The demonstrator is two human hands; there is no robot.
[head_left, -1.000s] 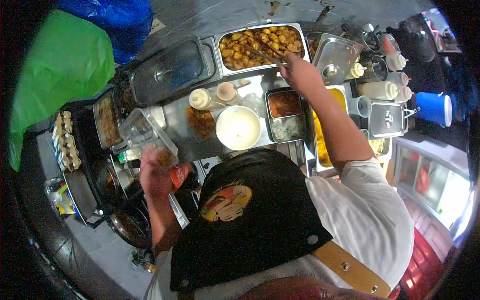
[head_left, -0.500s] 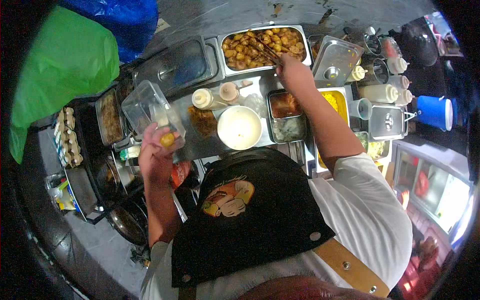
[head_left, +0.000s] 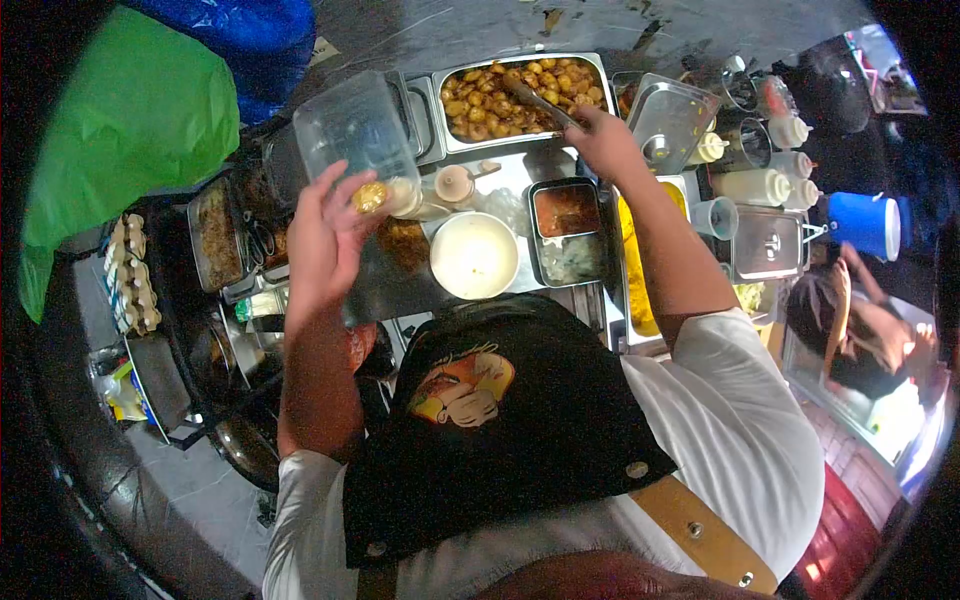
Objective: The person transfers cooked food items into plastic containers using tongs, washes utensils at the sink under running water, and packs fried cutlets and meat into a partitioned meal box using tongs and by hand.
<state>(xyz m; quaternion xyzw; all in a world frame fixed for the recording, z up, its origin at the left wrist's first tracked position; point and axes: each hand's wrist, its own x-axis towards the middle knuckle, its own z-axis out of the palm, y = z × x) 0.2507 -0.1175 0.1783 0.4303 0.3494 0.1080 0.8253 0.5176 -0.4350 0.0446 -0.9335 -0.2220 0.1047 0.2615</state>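
My left hand (head_left: 325,235) is closed on the lower end of a clear plastic container (head_left: 352,125), which is tilted. A golden baby potato (head_left: 370,197) shows inside it near my fingers. My right hand (head_left: 606,148) grips a pair of tongs (head_left: 541,100). Their tips rest among the browned, sauce-coated potatoes (head_left: 485,105) in a steel pan (head_left: 606,72) at the back of the counter. A white bowl (head_left: 474,256) with a pale coating stands between my arms, close to my apron.
Squeeze bottles (head_left: 752,187) stand at right beside a lidded steel pan (head_left: 770,243). A pan of yellow food (head_left: 636,255) lies under my right forearm. Sauce containers (head_left: 568,213) sit at centre. Egg trays (head_left: 135,272) are at left. A person (head_left: 860,325) is at far right.
My left hand has lifted the container up and rightward, closer to the potato pan. My right hand has shifted slightly with the tongs. A person has come into view at right.
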